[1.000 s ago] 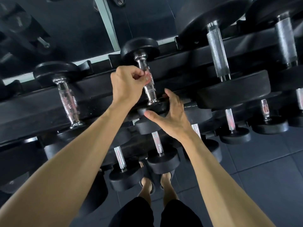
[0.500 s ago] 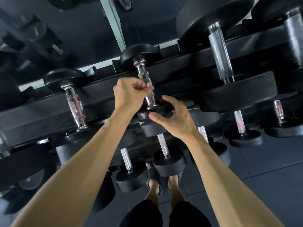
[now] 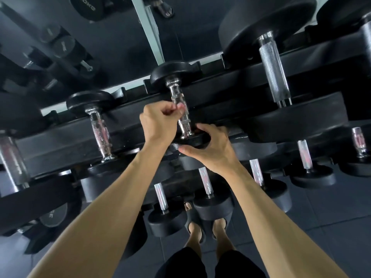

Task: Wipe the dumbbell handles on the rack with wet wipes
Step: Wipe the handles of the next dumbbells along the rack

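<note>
Head view, looking down a black dumbbell rack [image 3: 230,91] with tiers stepping toward the floor. Left hand [image 3: 158,121] curled at the chrome handle [image 3: 181,109] of a small dumbbell [image 3: 174,77] on the upper tier, thumb and fingertips pinched together against the handle's left side; whether a wipe sits in the pinch cannot be told. Right hand [image 3: 212,147] just below, fingers curled over the near black head [image 3: 192,138] of that same dumbbell, thumb under its rim, gripping it.

Around: to the left on the same tier, a second small dumbbell [image 3: 100,129] with a glossy handle, well apart from the hands. To the right, a much larger dumbbell [image 3: 273,73] with a knurled handle and broad black heads, its near head close beside the right hand. Farther right, another big handle [image 3: 366,37] cut off by the frame edge. On the lower tiers, a row of smaller dumbbells [image 3: 206,183], partly hidden behind both forearms. At far left, one more handle [image 3: 12,161] at the frame edge.

Behind the rack, a mirror [image 3: 112,43] showing reflected weights. Below, dark tiled floor [image 3: 321,227], bare feet in black sandals [image 3: 195,221] and black shorts [image 3: 180,263].
</note>
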The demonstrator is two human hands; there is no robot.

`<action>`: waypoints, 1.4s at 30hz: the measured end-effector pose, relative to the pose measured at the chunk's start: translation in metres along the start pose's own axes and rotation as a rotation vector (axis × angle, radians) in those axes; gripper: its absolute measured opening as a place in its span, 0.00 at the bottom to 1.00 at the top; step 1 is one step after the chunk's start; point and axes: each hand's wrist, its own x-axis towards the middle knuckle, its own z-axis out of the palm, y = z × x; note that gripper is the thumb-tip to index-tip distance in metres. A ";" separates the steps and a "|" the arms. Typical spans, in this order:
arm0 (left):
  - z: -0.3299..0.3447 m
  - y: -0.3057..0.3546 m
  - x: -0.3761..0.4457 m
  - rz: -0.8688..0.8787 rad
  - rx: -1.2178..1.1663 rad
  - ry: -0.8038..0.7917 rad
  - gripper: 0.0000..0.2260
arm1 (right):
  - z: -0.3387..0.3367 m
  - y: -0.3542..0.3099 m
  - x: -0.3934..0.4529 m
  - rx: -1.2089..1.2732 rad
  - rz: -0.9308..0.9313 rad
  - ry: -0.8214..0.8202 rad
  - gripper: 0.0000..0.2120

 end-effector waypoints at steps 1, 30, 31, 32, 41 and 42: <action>0.000 0.002 0.000 0.011 -0.008 0.002 0.09 | 0.000 0.000 0.001 -0.005 0.000 0.007 0.42; 0.002 0.008 0.009 0.465 0.281 -0.072 0.04 | 0.005 0.016 0.008 0.084 -0.011 0.000 0.45; 0.002 0.009 0.012 0.461 0.263 -0.057 0.04 | 0.005 0.017 0.008 0.094 -0.010 0.003 0.46; 0.001 0.009 0.013 0.454 0.279 -0.072 0.04 | 0.006 0.017 0.008 0.102 -0.007 0.005 0.46; -0.002 0.006 0.012 0.469 0.412 -0.115 0.06 | 0.007 0.018 -0.001 0.176 -0.012 0.019 0.48; -0.002 0.008 0.018 0.477 0.387 -0.040 0.06 | 0.008 0.019 -0.002 0.188 -0.012 0.021 0.48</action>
